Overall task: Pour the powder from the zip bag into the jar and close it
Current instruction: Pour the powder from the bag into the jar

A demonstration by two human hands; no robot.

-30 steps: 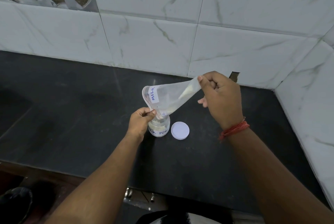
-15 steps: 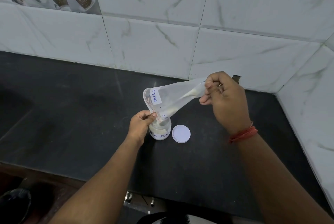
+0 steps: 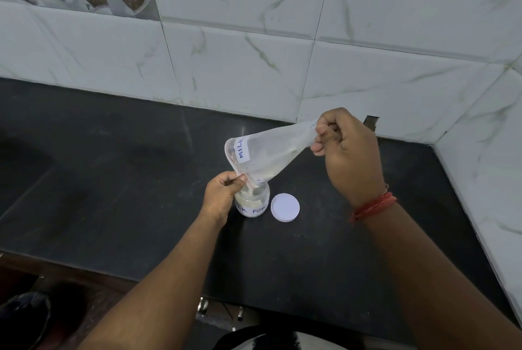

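A clear zip bag (image 3: 271,152) with a white label reading MILK is tilted mouth-down over a small glass jar (image 3: 253,204). The jar stands on the black counter (image 3: 113,180) and holds pale powder; powder trickles from the bag's lower corner into it. My left hand (image 3: 223,194) pinches the bag's open mouth right at the jar's rim. My right hand (image 3: 347,152) grips the bag's bottom end, lifted up and to the right. The jar's white round lid (image 3: 285,207) lies flat on the counter just right of the jar.
White marble-pattern tiles (image 3: 254,53) form the back wall, and a side wall (image 3: 485,152) closes the corner on the right. The counter's front edge (image 3: 84,270) runs below my arms. A red thread band (image 3: 372,205) circles my right wrist.
My right hand has raised the bag's bottom end slightly. The powder that lay near that end has slid down toward the mouth, and the jar looks fuller.
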